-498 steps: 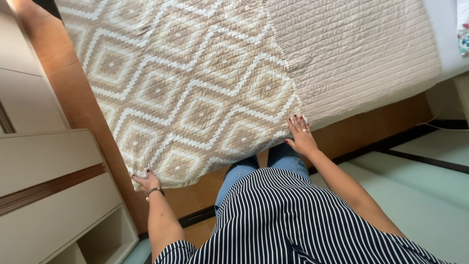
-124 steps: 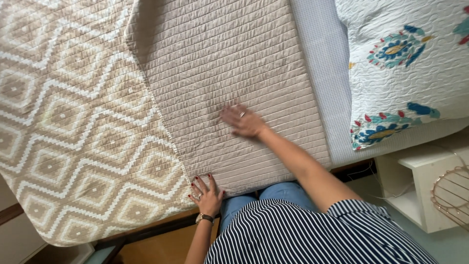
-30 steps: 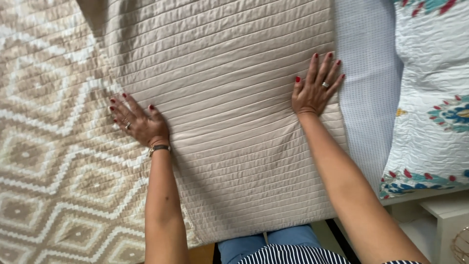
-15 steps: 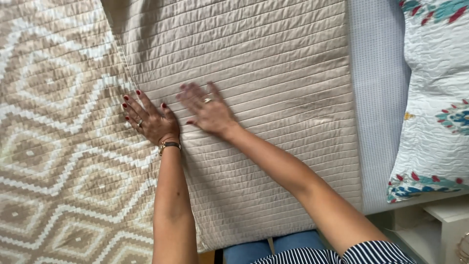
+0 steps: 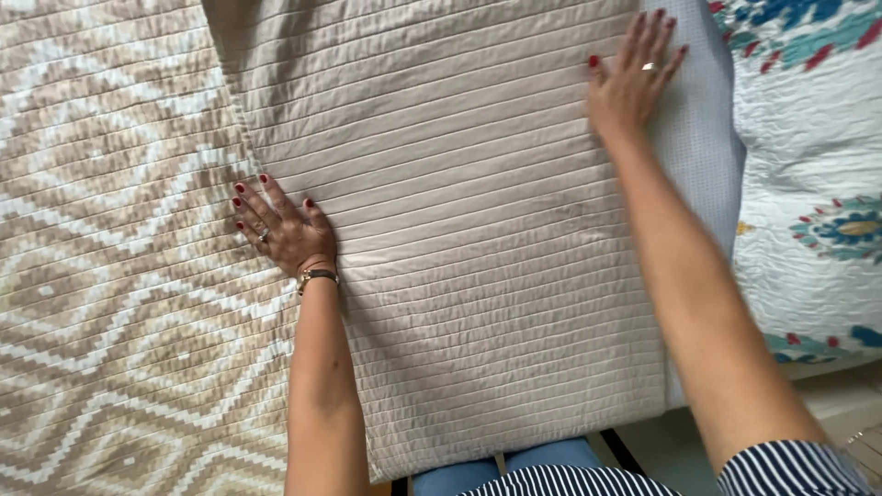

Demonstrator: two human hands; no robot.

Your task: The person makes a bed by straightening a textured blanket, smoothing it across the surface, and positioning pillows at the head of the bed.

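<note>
A beige quilted bedspread lies across the bed, its plain striped underside (image 5: 459, 230) folded over beside the diamond-patterned face (image 5: 110, 257). My left hand (image 5: 280, 230) rests flat, fingers spread, on the seam where the plain part meets the patterned part. My right hand (image 5: 634, 73) lies flat with fingers apart at the plain part's right edge, partly on the light blue sheet (image 5: 707, 156). Neither hand grips anything.
A white pillow with blue, green and red flower print (image 5: 818, 184) lies at the right on the bed. The bed's near edge runs along the bottom, with my blue trousers (image 5: 514, 459) and striped top below it. A bit of pale floor (image 5: 845, 404) shows at bottom right.
My right hand has slid from the middle of the plain quilt, close to my left hand, out to its right edge. My left hand has stayed in place.
</note>
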